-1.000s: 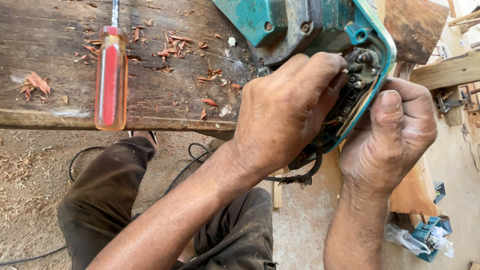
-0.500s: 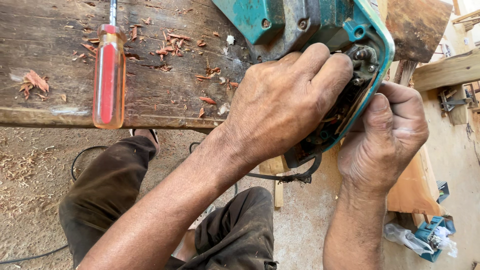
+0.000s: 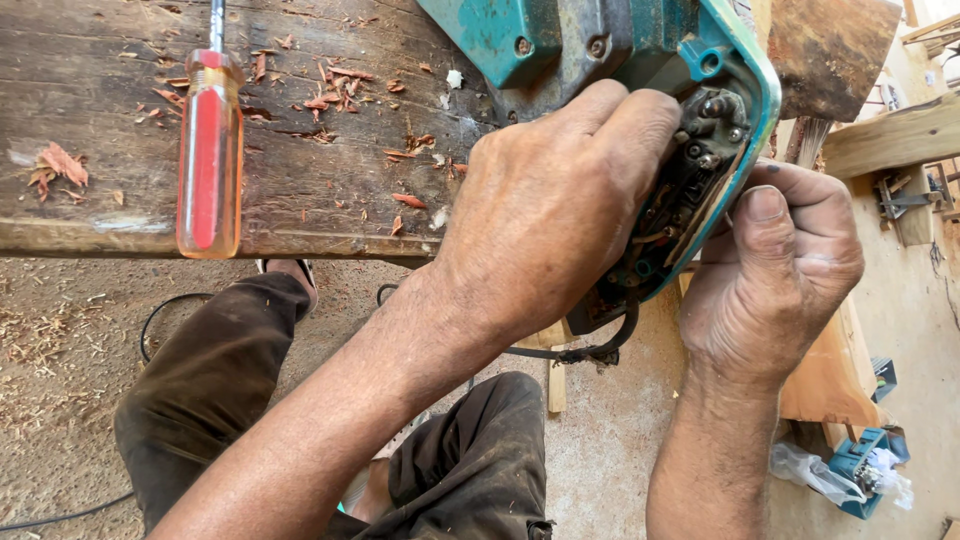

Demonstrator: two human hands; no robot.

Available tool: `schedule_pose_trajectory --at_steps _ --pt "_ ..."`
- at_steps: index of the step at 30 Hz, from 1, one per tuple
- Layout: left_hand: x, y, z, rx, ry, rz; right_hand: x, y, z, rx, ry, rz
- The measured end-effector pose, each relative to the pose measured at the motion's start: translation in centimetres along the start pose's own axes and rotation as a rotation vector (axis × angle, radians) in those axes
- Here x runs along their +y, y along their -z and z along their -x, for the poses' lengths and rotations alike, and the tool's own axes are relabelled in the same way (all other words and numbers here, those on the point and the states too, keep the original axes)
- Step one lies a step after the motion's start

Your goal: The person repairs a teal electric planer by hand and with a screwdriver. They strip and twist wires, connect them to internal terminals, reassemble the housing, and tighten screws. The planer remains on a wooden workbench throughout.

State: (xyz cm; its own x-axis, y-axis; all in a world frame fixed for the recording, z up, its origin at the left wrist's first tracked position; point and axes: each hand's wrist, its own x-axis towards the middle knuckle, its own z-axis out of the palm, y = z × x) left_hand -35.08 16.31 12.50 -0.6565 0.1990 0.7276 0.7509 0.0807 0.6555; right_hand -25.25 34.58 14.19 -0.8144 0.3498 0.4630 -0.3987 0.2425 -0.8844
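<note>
A teal power tool (image 3: 560, 35) lies on a worn wooden bench (image 3: 330, 190), its opened handle end jutting over the bench edge and showing dark wiring and switch parts (image 3: 690, 180). My left hand (image 3: 550, 215) is wrapped over the handle, fingers curled onto the exposed inside. My right hand (image 3: 775, 275) presses against the handle's teal rim from the right, thumb up, fingers curled under it. A black cord (image 3: 590, 350) hangs from the handle's underside.
A screwdriver with a red and amber handle (image 3: 210, 150) lies on the bench at the left. Reddish wood shavings (image 3: 330, 95) litter the bench. Below are my dark trousers (image 3: 220, 380), a sawdust floor, and a black cable (image 3: 160, 315). Wooden pieces (image 3: 885, 135) and teal objects (image 3: 860, 465) sit right.
My right hand has opened its fist slightly and shifted along the handle's rim, thumb now raised. My left hand keeps its grip on the handle.
</note>
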Motion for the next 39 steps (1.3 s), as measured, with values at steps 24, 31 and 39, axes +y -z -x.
schedule_pose_trajectory --at_steps 24,31,39 --pt "0.5 -0.7 -0.8 0.007 0.245 0.049 0.4 0.1 -0.3 -0.027 0.021 -0.012" --pt "0.6 -0.8 -0.9 0.046 0.262 0.110 0.1 0.1 -0.4 -0.003 0.011 0.007" --pt "0.4 -1.0 -0.9 0.021 0.257 0.099 0.9 0.7 -0.2 -0.023 0.008 -0.033"
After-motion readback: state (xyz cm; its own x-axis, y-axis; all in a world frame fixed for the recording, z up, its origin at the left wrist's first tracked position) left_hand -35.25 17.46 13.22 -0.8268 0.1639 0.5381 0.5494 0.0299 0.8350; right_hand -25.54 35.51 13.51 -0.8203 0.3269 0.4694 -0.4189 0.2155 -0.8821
